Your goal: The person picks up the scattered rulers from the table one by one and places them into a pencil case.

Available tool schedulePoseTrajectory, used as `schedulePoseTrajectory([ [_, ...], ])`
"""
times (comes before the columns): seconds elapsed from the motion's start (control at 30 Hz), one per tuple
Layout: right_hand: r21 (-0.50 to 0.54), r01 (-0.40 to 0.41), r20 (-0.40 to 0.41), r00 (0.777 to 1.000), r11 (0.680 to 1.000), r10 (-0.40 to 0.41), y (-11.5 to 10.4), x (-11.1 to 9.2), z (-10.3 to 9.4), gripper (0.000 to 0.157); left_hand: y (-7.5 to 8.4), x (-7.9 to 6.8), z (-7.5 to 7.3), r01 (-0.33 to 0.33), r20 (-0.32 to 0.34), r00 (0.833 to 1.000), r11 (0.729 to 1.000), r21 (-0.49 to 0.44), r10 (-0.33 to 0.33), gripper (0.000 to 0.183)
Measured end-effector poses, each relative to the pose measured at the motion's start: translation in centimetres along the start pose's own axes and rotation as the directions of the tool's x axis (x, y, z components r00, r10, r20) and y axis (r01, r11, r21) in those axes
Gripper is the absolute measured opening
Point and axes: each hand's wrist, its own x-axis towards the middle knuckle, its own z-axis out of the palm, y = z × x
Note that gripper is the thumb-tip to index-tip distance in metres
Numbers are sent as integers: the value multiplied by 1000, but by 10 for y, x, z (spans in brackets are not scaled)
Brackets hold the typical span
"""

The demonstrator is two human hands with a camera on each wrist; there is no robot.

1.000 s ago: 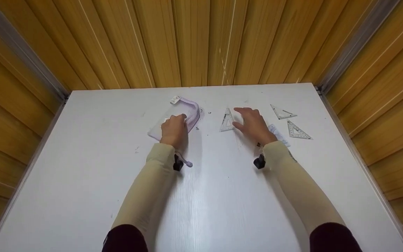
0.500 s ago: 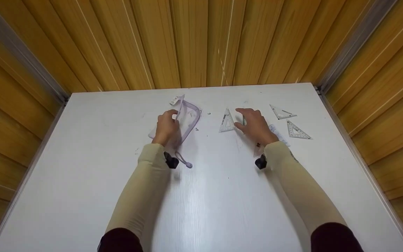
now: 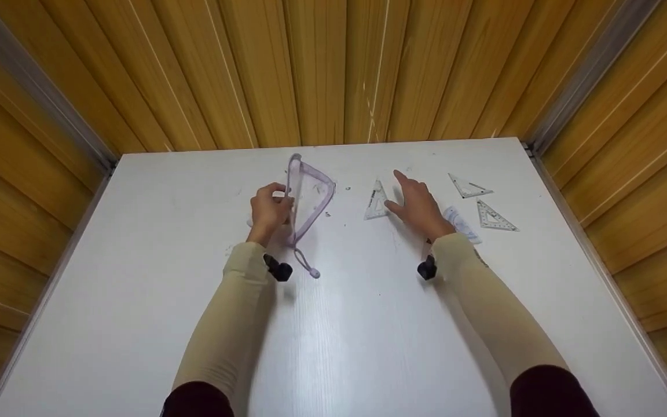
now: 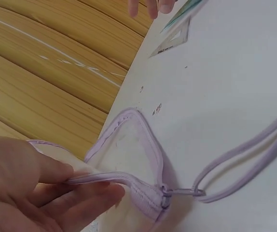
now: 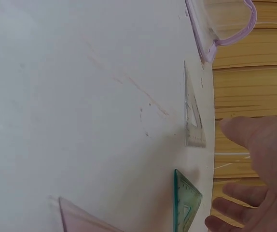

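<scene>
My left hand (image 3: 268, 211) pinches the upper edge of a clear pencil pouch (image 3: 317, 214) with lilac trim, lifting that side so the mouth gapes. In the left wrist view the thumb and fingers (image 4: 100, 203) grip the lilac edge of the pouch (image 4: 153, 140); a zip-pull cord (image 4: 254, 170) hangs from its corner. My right hand (image 3: 417, 205) hovers with fingers spread and holds nothing. Left of it lies a clear set square (image 3: 372, 212). The right wrist view has a green set square (image 5: 192, 199) below this hand and a pinkish plastic piece (image 5: 83, 220) nearer the wrist.
Two more clear set squares, one farther back (image 3: 465, 187) and one nearer (image 3: 495, 220), lie right of my right hand. A bluish clear plastic piece (image 3: 462, 226) is beside that wrist. Wood-patterned walls (image 3: 316, 75) border the white table (image 3: 333, 341).
My left hand has moved slightly left and raised the pouch's upper side, so its mouth has opened from nearly flat. The right hand stays in place, its index finger straighter.
</scene>
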Motion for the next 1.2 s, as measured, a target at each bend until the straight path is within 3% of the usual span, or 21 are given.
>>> schedulePoseTrajectory([
  [0.27,59,-85,-2,996,995,86,-13,5,5,89,-7,1,-2,74,-15,997,995,-63,-75,27],
  [0.53,-57,-116,-86,990,992,111,-31,7,21,87,-11,2,-7,136,-13,990,976,-170,-140,27],
  [0.83,-78,-157,-115,982,985,147,-44,6,36,83,-17,1,-10,190,22,981,952,-241,-191,32],
  [1.2,-79,-117,-116,987,990,107,-43,5,35,64,-24,2,-14,195,22,980,930,-313,-198,29],
])
